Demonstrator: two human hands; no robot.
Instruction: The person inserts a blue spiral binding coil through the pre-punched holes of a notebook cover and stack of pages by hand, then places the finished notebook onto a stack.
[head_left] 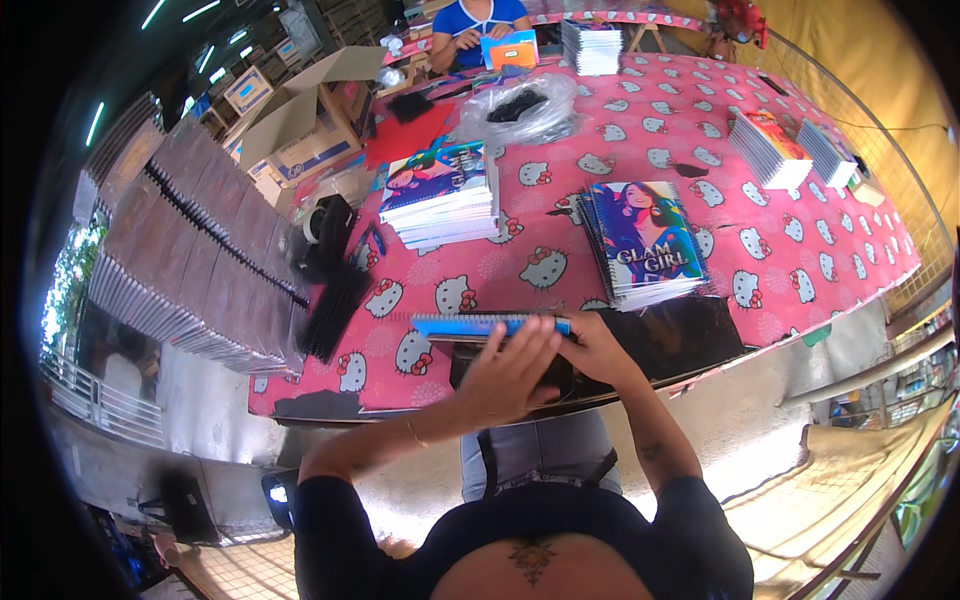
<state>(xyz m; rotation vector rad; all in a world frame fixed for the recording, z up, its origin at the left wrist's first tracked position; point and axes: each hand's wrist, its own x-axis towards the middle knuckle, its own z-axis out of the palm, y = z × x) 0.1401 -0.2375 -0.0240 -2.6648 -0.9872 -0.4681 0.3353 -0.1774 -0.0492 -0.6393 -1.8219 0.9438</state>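
At far left rise tall stacks of grey-brown spiral notebooks (180,240), with loose black binding coils (338,310) to their right at the edge of the pink-clothed surface (590,285). An open cardboard box (318,122) is beyond. Next comes a stack of notebooks with colourful covers (440,195), lying flat. Nearer the person, a blue spiral notebook (462,327) is at the near edge of the surface, its coil along the far side. The left hand (508,372) lies across it, fingers extended; whether they grip, I cannot tell. The right hand (592,350), close beside, is clamped on its right end. Rightward, behind that hand, sits another stack of illustrated notebooks (650,235); at far right stand two more notebook stacks (768,152).
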